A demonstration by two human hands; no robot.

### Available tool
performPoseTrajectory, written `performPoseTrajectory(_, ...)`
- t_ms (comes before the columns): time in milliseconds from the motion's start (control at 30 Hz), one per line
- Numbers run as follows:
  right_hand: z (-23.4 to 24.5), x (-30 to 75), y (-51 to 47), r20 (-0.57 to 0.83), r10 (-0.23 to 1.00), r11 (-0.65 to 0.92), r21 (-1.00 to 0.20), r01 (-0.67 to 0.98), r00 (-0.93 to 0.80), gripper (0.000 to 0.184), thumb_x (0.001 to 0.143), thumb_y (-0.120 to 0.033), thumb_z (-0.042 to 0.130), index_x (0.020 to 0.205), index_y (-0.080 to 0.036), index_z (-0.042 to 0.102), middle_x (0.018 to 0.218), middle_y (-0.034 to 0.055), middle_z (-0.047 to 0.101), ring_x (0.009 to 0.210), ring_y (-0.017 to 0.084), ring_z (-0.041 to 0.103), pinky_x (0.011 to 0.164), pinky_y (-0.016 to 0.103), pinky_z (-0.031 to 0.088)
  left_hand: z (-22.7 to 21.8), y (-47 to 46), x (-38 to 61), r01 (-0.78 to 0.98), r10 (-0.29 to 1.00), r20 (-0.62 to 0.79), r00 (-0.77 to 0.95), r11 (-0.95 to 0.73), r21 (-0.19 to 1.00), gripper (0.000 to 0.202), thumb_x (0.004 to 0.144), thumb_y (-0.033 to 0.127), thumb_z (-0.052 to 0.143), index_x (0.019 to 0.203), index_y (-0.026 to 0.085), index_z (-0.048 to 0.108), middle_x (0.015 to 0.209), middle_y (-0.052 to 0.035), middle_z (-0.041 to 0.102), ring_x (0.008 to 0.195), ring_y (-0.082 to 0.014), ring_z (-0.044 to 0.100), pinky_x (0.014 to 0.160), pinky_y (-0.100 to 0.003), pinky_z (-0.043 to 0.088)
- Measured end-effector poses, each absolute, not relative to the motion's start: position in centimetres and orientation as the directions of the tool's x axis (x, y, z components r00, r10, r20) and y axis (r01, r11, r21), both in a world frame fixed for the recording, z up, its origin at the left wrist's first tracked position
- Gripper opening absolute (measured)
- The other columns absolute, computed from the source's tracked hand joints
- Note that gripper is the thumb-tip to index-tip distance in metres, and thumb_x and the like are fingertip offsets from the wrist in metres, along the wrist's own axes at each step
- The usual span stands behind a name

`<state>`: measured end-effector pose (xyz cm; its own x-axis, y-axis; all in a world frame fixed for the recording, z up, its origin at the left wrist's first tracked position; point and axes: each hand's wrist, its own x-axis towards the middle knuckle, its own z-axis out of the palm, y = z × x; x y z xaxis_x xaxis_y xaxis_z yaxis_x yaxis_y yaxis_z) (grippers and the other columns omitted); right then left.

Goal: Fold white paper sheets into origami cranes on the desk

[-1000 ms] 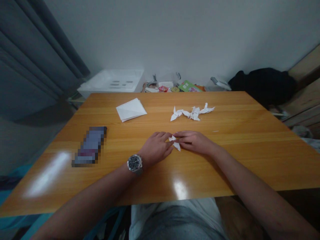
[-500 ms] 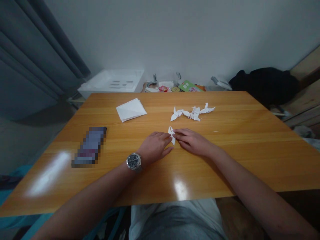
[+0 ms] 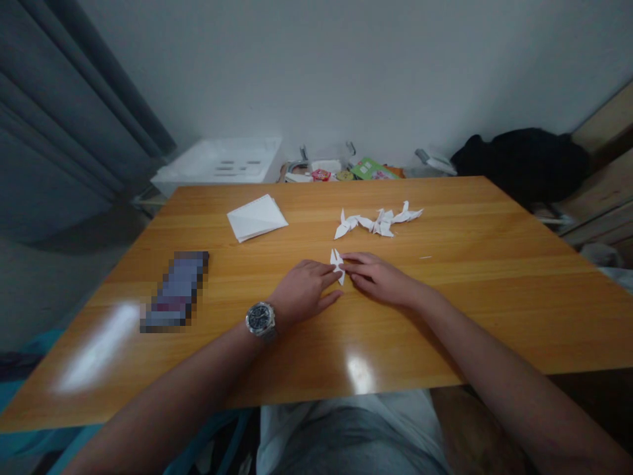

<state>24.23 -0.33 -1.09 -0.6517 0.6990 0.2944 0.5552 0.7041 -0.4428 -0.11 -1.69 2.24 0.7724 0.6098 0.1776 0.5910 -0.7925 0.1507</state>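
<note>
A small white folded paper piece [image 3: 337, 265] lies on the wooden table [image 3: 475, 310] between my two hands. My left hand [image 3: 304, 290], with a wristwatch [image 3: 260, 318] on its wrist, has its fingertips pinched on the piece's left side. My right hand [image 3: 378, 277] presses the piece's right side with fingers held together and flat. Both hands rest on the tabletop near its middle.
Finished white folded paper figures [image 3: 378, 222] lie in a row behind my hands. A stack of white paper sheets [image 3: 256, 217] sits at the back left, and a phone [image 3: 177, 289] lies to the left. Clutter, a white box [image 3: 220, 161] and a dark bag [image 3: 519, 161] stand beyond the far edge.
The paper piece has been turned and shifted slightly away from me, from lying low between my fingers to pointing upward. Both hands moved a little forward with it.
</note>
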Motion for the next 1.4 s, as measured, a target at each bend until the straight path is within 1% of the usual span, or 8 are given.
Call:
performPoseTrajectory(267,-1.9,23.5,0.3,0.386,0.800,0.597,-0.585,0.549,-0.460,0.027,0.097,-0.025,0.055,0.118,-0.022,0.072,0.123,0.0112,0.066,0.114,0.022,0.061,0.102,0.042,0.049,2.1,-1.6,-0.2,0.602,0.608,0.142,0.781,-0.793,0.091,0.040,0.099,0.044,0.047,0.129,0.021,0.060,0.125,-0.0102,0.064,0.113,-0.0258,0.060,0.102,-0.043,0.043)
performPoseTrajectory(433,-2.9,22.9,0.4,0.418,0.856,0.504,-0.547,0.668,-0.304,0.030,0.088,-0.033,0.068,0.114,-0.019,0.073,0.118,0.0142,0.063,0.114,0.029,0.058,0.102,0.049,0.047,1.5,-1.6,0.2,0.592,0.604,0.191,0.774,-0.797,0.121,0.043,0.097,0.042,0.052,0.134,0.021,0.057,0.128,-0.0123,0.061,0.114,-0.0274,0.058,0.101,-0.044,0.045)
performPoseTrajectory(533,-3.2,22.7,0.2,0.423,0.852,0.509,-0.536,0.673,-0.307,0.031,0.086,-0.034,0.070,0.114,-0.022,0.072,0.119,0.0133,0.062,0.114,0.030,0.057,0.101,0.050,0.047,1.3,-1.4,0.3,0.561,0.607,0.231,0.760,-0.793,0.237,0.031,0.100,0.037,0.048,0.124,0.022,0.062,0.124,-0.0092,0.065,0.110,-0.0243,0.061,0.099,-0.041,0.047)
performPoseTrajectory(667,-2.8,22.7,0.0,0.385,0.871,0.485,-0.568,0.665,-0.306,0.033,0.086,-0.032,0.070,0.117,-0.022,0.071,0.120,0.0130,0.060,0.115,0.029,0.056,0.102,0.050,0.046,1.1,-0.9,0.1,0.603,0.711,0.297,0.638,-0.700,0.382,0.029,0.100,0.034,0.047,0.121,0.021,0.062,0.120,-0.0089,0.066,0.108,-0.0224,0.062,0.097,-0.038,0.050)
performPoseTrajectory(933,-1.9,22.4,-0.2,0.339,0.876,0.482,-0.619,0.620,-0.343,0.033,0.082,-0.029,0.073,0.113,-0.019,0.065,0.118,0.0122,0.060,0.116,0.030,0.053,0.103,0.049,0.042,0.0,0.2,-0.3,0.695,0.804,0.358,0.474,-0.592,0.408,0.034,0.096,0.034,0.054,0.122,0.015,0.063,0.121,-0.0130,0.061,0.113,-0.0261,0.057,0.104,-0.044,0.046)
performPoseTrajectory(1067,-1.6,22.1,-0.5,0.302,0.892,0.443,-0.727,0.525,-0.335,0.031,0.084,-0.029,0.069,0.113,-0.021,0.062,0.111,0.0084,0.066,0.107,0.026,0.058,0.096,0.045,0.046,0.0,0.2,-0.1,0.601,0.810,0.360,0.462,-0.585,0.545,0.024,0.096,0.031,0.054,0.112,0.017,0.066,0.113,-0.0099,0.064,0.108,-0.0233,0.060,0.100,-0.041,0.048)
performPoseTrajectory(1167,-1.4,21.8,-0.8,0.238,0.911,0.361,-0.858,0.367,-0.338,0.028,0.085,-0.030,0.067,0.112,-0.022,0.061,0.106,0.0050,0.069,0.098,0.022,0.063,0.090,0.038,0.049,0.1,0.2,0.1,0.491,0.842,0.333,0.426,-0.523,0.696,0.019,0.095,0.031,0.057,0.105,0.017,0.065,0.104,-0.0077,0.068,0.098,-0.0203,0.064,0.091,-0.037,0.052)
performPoseTrajectory(1400,-1.0,21.3,-1.3,0.116,0.909,0.178,-0.977,0.121,-0.401,0.028,0.084,-0.035,0.070,0.106,-0.021,0.060,0.101,0.0035,0.069,0.089,0.018,0.066,0.083,0.033,0.052,0.5,-0.5,0.5,0.264,0.908,0.234,0.348,-0.334,0.905,0.026,0.092,0.041,0.062,0.093,0.016,0.067,0.090,-0.0057,0.073,0.081,-0.0172,0.069,0.075,-0.029,0.056)
